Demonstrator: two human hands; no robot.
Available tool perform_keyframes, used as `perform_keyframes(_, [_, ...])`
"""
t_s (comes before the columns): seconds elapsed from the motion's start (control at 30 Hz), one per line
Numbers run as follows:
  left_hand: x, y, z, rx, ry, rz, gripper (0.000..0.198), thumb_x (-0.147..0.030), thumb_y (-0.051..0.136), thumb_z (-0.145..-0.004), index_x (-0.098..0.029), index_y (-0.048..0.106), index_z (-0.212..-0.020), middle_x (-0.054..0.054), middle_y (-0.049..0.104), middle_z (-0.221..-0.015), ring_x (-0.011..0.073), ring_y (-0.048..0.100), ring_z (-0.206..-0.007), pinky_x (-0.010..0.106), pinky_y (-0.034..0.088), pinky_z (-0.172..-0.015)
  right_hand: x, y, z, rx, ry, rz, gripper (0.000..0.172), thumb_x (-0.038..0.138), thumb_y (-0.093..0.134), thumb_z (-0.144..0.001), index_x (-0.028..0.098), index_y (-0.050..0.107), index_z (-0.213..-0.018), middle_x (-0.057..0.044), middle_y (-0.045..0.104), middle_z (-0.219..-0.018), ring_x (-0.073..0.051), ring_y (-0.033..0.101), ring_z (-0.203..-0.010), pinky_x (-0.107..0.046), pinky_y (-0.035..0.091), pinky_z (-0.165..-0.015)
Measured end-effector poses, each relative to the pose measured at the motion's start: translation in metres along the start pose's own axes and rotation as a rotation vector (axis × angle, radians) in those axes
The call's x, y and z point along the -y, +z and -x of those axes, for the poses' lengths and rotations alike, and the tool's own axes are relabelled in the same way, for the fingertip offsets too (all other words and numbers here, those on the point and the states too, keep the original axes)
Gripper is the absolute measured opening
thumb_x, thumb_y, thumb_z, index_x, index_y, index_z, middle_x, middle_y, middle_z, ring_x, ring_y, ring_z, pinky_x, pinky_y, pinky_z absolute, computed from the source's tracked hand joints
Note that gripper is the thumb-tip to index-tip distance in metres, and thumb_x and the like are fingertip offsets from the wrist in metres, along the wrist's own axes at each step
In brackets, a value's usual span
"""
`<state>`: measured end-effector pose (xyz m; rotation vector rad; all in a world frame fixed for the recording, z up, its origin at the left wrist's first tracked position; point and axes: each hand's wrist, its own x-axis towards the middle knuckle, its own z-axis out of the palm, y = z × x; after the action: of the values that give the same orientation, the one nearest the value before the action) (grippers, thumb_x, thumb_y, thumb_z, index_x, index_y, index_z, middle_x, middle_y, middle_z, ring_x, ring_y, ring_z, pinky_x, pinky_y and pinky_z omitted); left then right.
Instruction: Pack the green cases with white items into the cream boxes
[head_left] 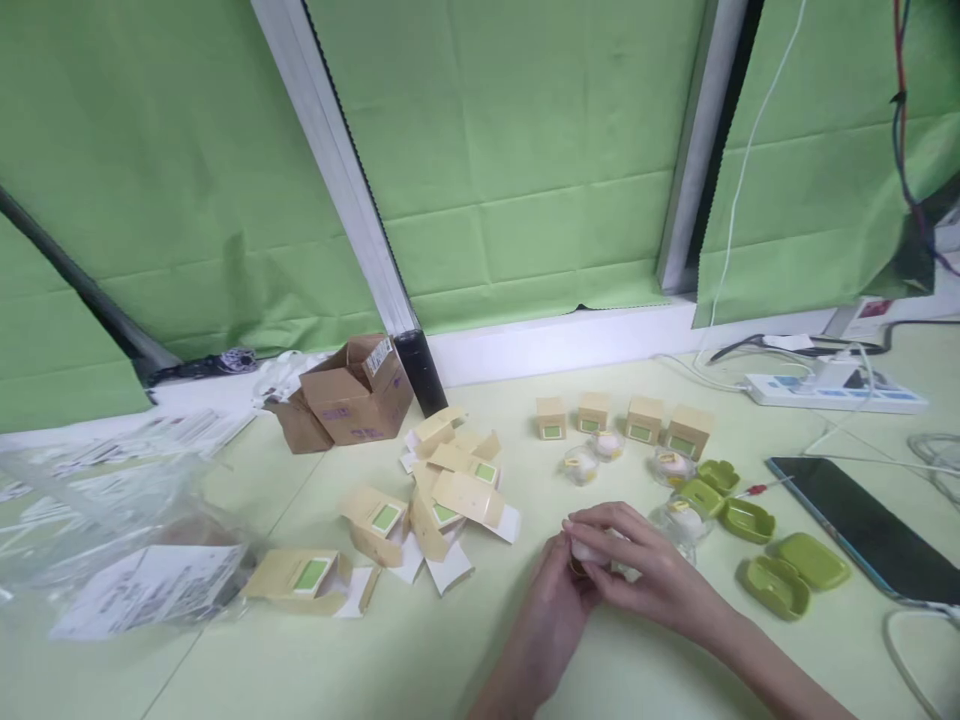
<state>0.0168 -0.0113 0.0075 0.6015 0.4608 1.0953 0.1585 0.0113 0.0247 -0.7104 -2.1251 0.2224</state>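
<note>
My left hand [559, 605] and my right hand [637, 565] meet low over the table, fingers closed around a small pale pinkish-white item [589, 552]. Fingers hide most of it, so its exact kind does not show. Just beyond my right hand sits a clear round case [684, 520] with something pale pink inside. Similar cases, a clear ball [580, 466] among them, lie farther back, near several small closed tan boxes [551, 419]. To the right are open green plastic cases [780, 585], hinged in two halves.
Opened tan boxes [469, 490] lie heaped left of my hands. A brown carton [360, 395] and a black cylinder [420, 370] stand behind them. Clear plastic bags [135, 540] cover the far left. On the right are a phone [862, 525], a power strip [840, 393] and loose cables.
</note>
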Motion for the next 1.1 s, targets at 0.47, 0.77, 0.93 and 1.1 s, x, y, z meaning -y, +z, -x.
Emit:
perform_keyframes(0.47, [-0.004, 0.000, 0.005, -0.056, -0.062, 0.015, 0.030, -0.031, 0.044, -0.089, -0.011, 0.063, -0.098, 0.010, 0.063, -0.094, 0.0196, 0.055, -0.093, 0.033, 0.041, -0.084, 0.003, 0.011, 0.011, -0.023, 0.237, -0.094, 0.037, 0.021, 0.058, -0.081, 0.026, 0.052, -0.116, -0.007, 0.064, -0.101, -0.020, 0.060, -0.092, -0.028, 0.054, -0.069])
perform_keyframes(0.77, [0.006, -0.006, 0.008, -0.109, -0.026, -0.076, 0.016, -0.026, 0.051, -0.083, -0.016, 0.063, -0.087, 0.005, 0.061, -0.093, 0.0185, 0.052, -0.093, 0.030, 0.040, -0.082, 0.012, 0.023, 0.008, -0.110, 0.124, -0.025, 0.043, 0.003, 0.051, -0.068, 0.023, 0.058, -0.105, -0.005, 0.062, -0.088, -0.020, 0.058, -0.081, -0.036, 0.048, -0.070])
perform_keyframes(0.93, [0.006, -0.005, 0.009, -0.093, -0.038, -0.037, 0.010, -0.026, 0.057, -0.078, -0.019, 0.062, -0.084, 0.003, 0.062, -0.093, 0.0177, 0.052, -0.092, 0.034, 0.039, -0.088, 0.012, 0.022, 0.008, -0.049, 0.158, -0.041, 0.044, 0.004, 0.053, -0.069, 0.024, 0.056, -0.107, -0.005, 0.061, -0.091, -0.021, 0.057, -0.084, -0.038, 0.047, -0.073])
perform_keyframes(1.1, [0.007, -0.004, 0.002, -0.080, -0.072, 0.114, 0.018, -0.030, 0.058, -0.079, -0.018, 0.063, -0.092, 0.006, 0.063, -0.098, 0.0210, 0.055, -0.100, 0.035, 0.040, -0.092, 0.009, 0.020, 0.008, 0.057, 0.241, -0.106, 0.036, 0.017, 0.058, -0.079, 0.026, 0.053, -0.114, -0.007, 0.061, -0.099, -0.021, 0.056, -0.094, -0.036, 0.049, -0.077])
